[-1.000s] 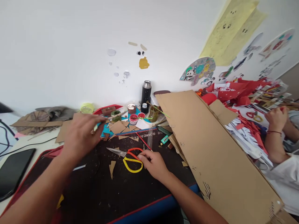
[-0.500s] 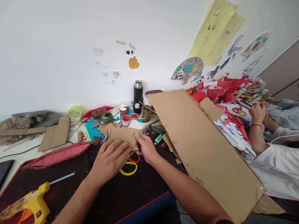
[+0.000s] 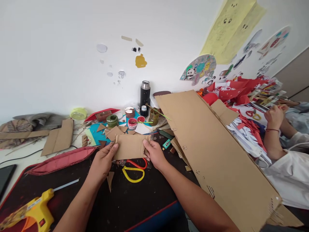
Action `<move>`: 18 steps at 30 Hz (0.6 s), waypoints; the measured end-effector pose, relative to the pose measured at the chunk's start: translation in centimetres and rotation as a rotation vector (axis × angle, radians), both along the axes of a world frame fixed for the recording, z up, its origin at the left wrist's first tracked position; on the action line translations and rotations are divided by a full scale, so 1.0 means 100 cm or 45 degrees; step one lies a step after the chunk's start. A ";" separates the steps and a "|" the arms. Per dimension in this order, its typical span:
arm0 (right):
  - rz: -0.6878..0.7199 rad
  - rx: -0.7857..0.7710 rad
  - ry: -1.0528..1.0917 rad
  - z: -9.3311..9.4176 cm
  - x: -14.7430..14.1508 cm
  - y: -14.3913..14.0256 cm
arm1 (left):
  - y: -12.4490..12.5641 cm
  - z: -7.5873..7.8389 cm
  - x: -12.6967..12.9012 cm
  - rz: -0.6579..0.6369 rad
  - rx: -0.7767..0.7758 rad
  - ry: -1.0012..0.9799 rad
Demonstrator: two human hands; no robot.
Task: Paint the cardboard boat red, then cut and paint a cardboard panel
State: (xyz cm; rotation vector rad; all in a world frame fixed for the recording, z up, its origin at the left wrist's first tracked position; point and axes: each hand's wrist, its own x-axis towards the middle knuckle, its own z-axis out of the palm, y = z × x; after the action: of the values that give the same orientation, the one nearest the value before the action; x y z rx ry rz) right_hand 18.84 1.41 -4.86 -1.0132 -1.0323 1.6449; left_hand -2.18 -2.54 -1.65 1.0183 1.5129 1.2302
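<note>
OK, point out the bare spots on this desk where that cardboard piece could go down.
Bare black mat lies between the yellow glue gun, the yellow-handled scissors and the near blue edge. It is crowded behind the small brown cardboard piece held by the left hand and right hand: paint pots, scraps. The large cardboard sheet covers the right.

No legible text, label, brand or number is presented in this view; the printing on the black desk mat point(image 3: 135, 199) is covered.
</note>
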 end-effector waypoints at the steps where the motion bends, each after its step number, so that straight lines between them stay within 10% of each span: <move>1: 0.008 -0.031 0.025 0.000 0.001 0.000 | 0.001 0.000 0.001 0.012 -0.038 -0.131; 18: 0.185 -0.161 0.207 0.003 0.009 -0.009 | -0.003 0.006 0.014 -0.098 -0.036 -0.469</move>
State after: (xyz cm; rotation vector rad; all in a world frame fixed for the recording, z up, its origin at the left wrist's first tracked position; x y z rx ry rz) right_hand 19.73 0.55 -4.55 -0.8861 -0.9204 1.8986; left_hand -0.81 -2.88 -1.03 0.7727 1.1913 1.2590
